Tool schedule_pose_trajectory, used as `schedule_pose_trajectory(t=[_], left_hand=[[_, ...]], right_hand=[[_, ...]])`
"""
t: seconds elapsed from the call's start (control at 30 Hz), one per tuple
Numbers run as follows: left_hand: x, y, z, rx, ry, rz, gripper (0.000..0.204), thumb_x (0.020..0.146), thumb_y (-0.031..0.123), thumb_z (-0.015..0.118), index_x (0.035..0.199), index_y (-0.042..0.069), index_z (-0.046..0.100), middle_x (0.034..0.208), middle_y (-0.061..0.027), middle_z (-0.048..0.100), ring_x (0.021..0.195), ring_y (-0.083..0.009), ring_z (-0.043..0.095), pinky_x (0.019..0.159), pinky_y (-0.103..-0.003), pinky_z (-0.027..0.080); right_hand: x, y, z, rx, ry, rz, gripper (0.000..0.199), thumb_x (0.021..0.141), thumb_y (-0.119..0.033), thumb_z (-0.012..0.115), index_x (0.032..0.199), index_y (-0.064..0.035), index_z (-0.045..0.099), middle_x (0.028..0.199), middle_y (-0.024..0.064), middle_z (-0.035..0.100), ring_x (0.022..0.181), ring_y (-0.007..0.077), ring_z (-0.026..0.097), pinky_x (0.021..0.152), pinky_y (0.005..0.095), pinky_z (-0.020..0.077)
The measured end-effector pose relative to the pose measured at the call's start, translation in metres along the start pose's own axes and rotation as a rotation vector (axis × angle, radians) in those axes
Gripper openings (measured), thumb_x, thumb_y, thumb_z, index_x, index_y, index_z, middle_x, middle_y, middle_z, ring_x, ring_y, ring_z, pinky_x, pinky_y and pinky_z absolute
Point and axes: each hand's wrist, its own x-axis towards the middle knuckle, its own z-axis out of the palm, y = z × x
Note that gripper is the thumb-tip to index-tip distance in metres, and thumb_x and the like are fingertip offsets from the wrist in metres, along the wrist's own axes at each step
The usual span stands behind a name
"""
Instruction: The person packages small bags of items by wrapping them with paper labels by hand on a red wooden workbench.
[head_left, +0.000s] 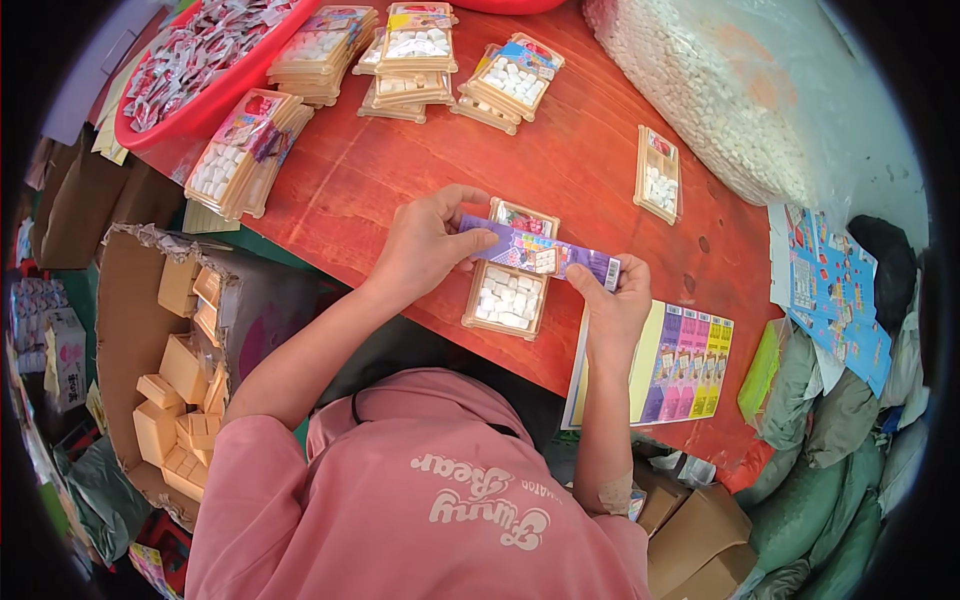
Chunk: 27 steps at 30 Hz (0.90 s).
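A purple sticker label [543,252] is stretched between my two hands, lying across the middle of a small tan tray [468,318]. White candy pieces [508,297] fill the tray's near part, and a red packet [522,220] shows in its far part. My left hand [428,240] pinches the label's left end between thumb and fingers. At the right end, my right hand [612,300] grips it near the barcode. Beside my right forearm lies a sheet of labels [690,365] in purple, pink and yellow.
Stacked filled trays [415,50] stand at the far left, near a red basin [125,135] of small packets. One tray [657,178] sits apart at right. A big bag of white candy [720,100] lies far right. Left of the table, a carton [120,330] holds tan trays.
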Motion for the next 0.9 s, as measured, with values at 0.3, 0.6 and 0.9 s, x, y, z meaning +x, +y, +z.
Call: schedule_pose_trajectory(t=[0.3, 0.6, 0.9], left_hand=[[-0.005, 0.002, -0.003, 0.298, 0.007, 0.021, 0.029, 0.078, 0.005, 0.064, 0.104, -0.003, 0.053, 0.07, -0.0092, 0.061, 0.059, -0.0111, 0.06, 0.049, -0.024, 0.048], [-0.089, -0.008, -0.052, 0.234, 0.229, -0.158, 0.015, 0.083, 0.0, 0.057, 0.092, 0.0, 0.045, 0.076, -0.0044, 0.059, 0.064, -0.0067, 0.058, 0.054, -0.021, 0.05], [-0.127, -0.056, -0.052, -0.497, 0.376, -0.114, 0.006, 0.09, 0.006, 0.052, 0.094, 0.002, 0.049, 0.084, -0.0021, 0.059, 0.077, -0.0075, 0.057, 0.066, -0.023, 0.052]], right_hand=[[-0.004, -0.01, 0.014, -0.599, -0.01, -0.078, 0.037, 0.067, -0.012, 0.076, 0.086, -0.0022, 0.046, 0.074, 0.0096, 0.055, 0.066, 0.0209, 0.056, 0.063, 0.0332, 0.0447], [-0.047, -0.018, 0.062, -0.559, -0.356, -0.036, 0.035, 0.067, -0.012, 0.074, 0.086, -0.0025, 0.046, 0.078, 0.0124, 0.055, 0.072, 0.028, 0.057, 0.065, 0.0373, 0.0446], [-0.065, -0.021, 0.086, -0.59, -0.415, -0.135, 0.033, 0.067, -0.01, 0.074, 0.084, -0.0028, 0.046, 0.075, 0.0108, 0.056, 0.067, 0.0244, 0.057, 0.062, 0.0357, 0.0449]])
